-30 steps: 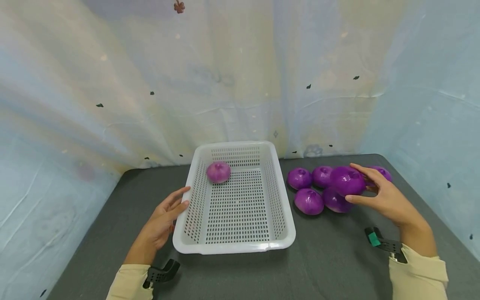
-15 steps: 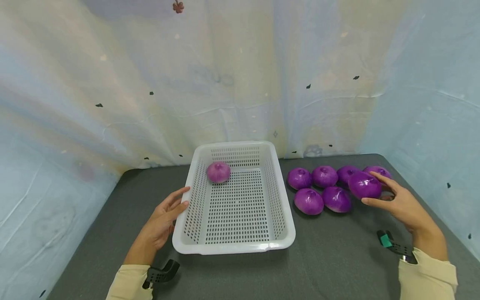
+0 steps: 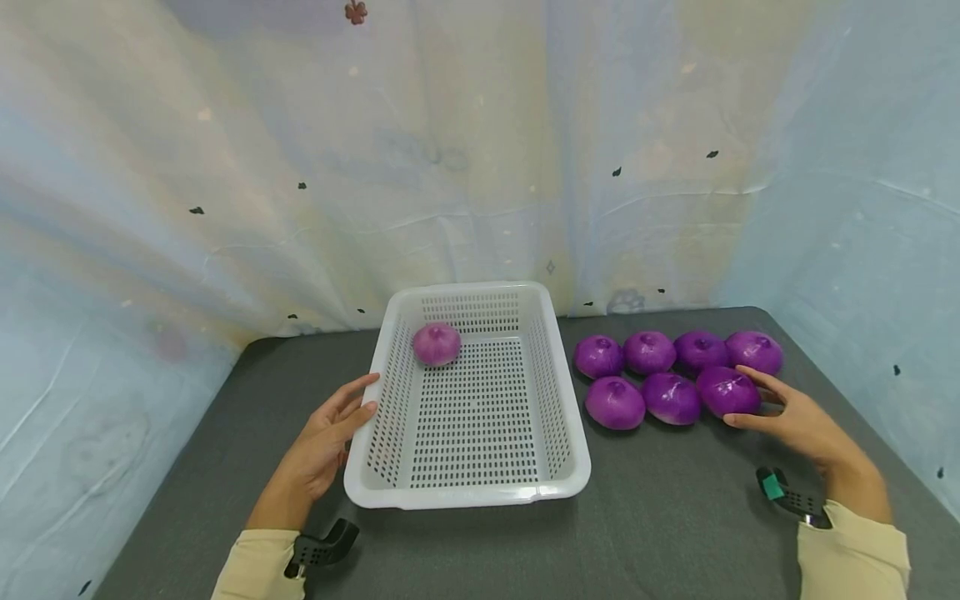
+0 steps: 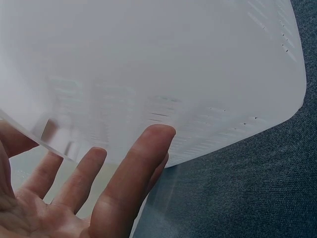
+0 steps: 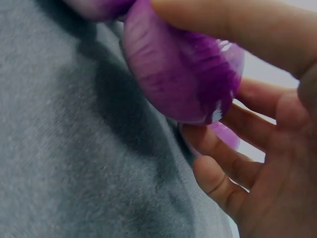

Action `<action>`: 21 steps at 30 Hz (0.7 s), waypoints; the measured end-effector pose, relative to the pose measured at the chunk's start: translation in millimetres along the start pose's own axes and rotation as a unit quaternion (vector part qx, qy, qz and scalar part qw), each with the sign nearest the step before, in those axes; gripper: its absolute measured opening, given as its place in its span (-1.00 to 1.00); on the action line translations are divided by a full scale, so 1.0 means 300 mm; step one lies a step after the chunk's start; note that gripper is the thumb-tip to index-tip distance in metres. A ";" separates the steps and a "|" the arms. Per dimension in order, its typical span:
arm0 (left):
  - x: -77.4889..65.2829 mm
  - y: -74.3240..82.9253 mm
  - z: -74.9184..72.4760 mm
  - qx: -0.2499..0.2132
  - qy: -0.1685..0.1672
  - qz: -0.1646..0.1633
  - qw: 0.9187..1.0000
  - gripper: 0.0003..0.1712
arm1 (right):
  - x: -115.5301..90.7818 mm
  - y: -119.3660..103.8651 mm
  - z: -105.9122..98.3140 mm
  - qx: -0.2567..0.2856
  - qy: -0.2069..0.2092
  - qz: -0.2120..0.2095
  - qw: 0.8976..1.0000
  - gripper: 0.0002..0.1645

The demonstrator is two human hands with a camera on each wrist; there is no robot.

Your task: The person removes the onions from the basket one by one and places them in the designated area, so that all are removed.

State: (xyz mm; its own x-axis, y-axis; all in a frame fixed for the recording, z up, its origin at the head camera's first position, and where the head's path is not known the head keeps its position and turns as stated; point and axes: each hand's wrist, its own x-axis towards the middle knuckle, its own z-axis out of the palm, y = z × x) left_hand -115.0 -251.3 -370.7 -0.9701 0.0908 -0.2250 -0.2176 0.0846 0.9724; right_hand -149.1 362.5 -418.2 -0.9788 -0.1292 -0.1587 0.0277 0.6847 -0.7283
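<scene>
A white perforated plastic basket point(image 3: 472, 492) rests on the dark table, with one lighter purple onion point(image 3: 437, 344) inside near its back left corner. My left hand point(image 3: 326, 437) holds the basket's left rim; in the left wrist view its fingers point(image 4: 133, 173) lie against the outer wall under the rim. To the basket's right, my right hand point(image 3: 795, 421) grips a glossy purple onion point(image 3: 723, 392) between thumb and fingers, at the right end of the front row. The right wrist view shows this purple onion point(image 5: 173, 69) close over the table cloth.
Several more purple onions stand in two rows right of the basket, among them a front-left onion point(image 3: 615, 403), a middle onion point(image 3: 672, 398) and a back-right onion point(image 3: 754, 352). A pale patterned curtain point(image 3: 480, 167) encloses the table's back and sides.
My right hand has carried its onion rightward from above the group, then lowered it to the front row's right end. The front-left onion has shifted slightly left. My left hand stays on the rim.
</scene>
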 end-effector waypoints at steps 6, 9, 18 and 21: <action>0.000 0.000 -0.001 -0.003 0.001 0.000 1.000 -0.30 | 0.004 0.017 0.010 -0.014 -0.005 -0.008 1.000 0.10; 0.002 -0.002 -0.001 -0.003 0.000 0.002 1.000 -0.30 | 0.004 0.021 0.012 -0.014 -0.007 -0.010 1.000 0.10; 0.000 -0.004 -0.003 -0.007 -0.006 0.008 1.000 -0.30 | 0.004 0.024 0.015 -0.010 -0.013 -0.006 1.000 0.11; -0.004 -0.002 -0.001 -0.006 -0.008 0.009 1.000 -0.30 | 0.001 0.019 0.013 -0.009 -0.015 -0.009 1.000 0.12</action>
State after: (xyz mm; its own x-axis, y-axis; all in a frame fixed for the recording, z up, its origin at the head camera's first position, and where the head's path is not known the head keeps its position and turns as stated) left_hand -113.9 -251.9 -371.0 -0.9723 0.1075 -0.2076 -0.2007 0.0718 0.9770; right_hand -148.5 363.4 -425.0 -0.9727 -0.1629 -0.1653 0.0058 0.6952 -0.7188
